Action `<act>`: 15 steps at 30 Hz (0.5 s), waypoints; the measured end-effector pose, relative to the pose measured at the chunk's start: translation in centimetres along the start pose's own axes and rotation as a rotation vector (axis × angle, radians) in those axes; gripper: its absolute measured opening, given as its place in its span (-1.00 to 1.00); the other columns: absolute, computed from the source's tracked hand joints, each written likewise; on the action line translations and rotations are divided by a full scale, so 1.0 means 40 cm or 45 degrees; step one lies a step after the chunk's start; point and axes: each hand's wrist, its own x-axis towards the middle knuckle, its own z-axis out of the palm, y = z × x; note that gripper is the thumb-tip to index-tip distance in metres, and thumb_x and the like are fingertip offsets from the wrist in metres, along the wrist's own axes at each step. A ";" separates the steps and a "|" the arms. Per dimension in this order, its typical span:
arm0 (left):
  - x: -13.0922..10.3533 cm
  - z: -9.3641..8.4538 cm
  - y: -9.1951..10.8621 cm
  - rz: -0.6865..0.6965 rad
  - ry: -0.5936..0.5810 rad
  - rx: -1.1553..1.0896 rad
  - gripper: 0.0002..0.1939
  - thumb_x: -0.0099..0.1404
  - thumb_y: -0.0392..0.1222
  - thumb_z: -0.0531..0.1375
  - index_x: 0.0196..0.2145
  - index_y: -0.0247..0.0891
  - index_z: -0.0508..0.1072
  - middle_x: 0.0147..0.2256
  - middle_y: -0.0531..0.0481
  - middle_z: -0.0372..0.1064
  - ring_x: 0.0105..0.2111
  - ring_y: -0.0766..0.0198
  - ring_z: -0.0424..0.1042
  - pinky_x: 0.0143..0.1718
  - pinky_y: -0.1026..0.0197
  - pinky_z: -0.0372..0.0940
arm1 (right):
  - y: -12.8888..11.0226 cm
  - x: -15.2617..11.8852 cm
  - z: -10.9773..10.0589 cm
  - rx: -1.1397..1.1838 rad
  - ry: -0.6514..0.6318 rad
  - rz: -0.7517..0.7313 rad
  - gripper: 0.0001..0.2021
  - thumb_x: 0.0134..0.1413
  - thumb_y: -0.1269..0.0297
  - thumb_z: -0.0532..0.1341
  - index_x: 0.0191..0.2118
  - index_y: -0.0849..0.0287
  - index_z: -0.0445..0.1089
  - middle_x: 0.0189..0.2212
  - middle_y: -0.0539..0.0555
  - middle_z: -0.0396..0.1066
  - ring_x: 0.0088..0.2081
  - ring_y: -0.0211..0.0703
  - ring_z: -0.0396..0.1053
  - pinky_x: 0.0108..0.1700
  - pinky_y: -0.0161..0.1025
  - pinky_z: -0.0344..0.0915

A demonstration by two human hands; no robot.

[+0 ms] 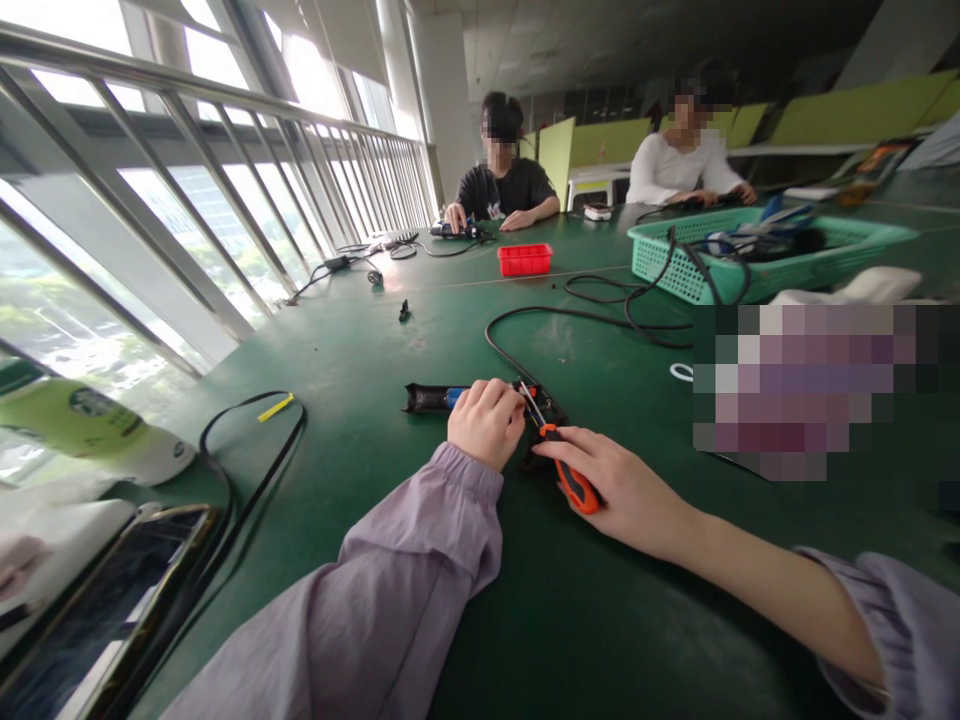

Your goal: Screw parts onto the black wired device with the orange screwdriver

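The right hand [622, 490] is wrapped round the orange-and-black handle of a screwdriver [576, 480]. The left hand [487, 422] curls over the middle of the black device [424, 399]; its fingertips are hidden, so I cannot tell what they pinch. The device's tube lies left to right, and the screwdriver's shaft slants across its right part, pointing away and leftward; whether the tip touches is too small to tell. The left hand is nearer, on the device; the right is just off its right end. Beyond the device stand a red box [525, 261] and, farther right, a green basket [661, 270].
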 end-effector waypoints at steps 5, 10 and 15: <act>-0.001 0.001 0.001 0.018 -0.023 0.056 -0.86 0.24 -0.28 0.10 -0.39 -0.22 0.47 -0.36 -0.01 0.38 -0.30 0.27 0.31 -0.25 0.22 0.24 | 0.003 0.000 0.001 -0.007 0.014 -0.021 -0.45 -0.13 0.56 0.10 0.07 0.11 0.24 0.03 0.18 0.27 0.02 -0.02 0.29 0.05 -0.03 0.27; 0.000 -0.006 0.003 0.138 0.012 0.171 -0.83 0.27 -0.28 0.08 -0.38 -0.19 0.47 -0.38 -0.01 0.38 -0.33 0.26 0.32 -0.29 0.20 0.20 | 0.004 -0.001 0.002 -0.013 0.012 -0.020 -0.45 -0.13 0.56 0.10 0.07 0.12 0.24 0.03 0.18 0.27 0.01 -0.03 0.29 0.04 -0.03 0.28; 0.002 -0.012 0.002 0.276 0.040 0.307 -0.78 0.32 -0.31 0.02 -0.31 -0.20 0.47 -0.33 -0.02 0.43 -0.33 0.24 0.34 -0.25 0.13 0.17 | 0.002 0.001 0.001 -0.015 0.020 -0.026 -0.48 -0.10 0.55 0.09 0.07 0.12 0.25 0.03 0.19 0.27 0.01 -0.03 0.30 0.05 -0.03 0.28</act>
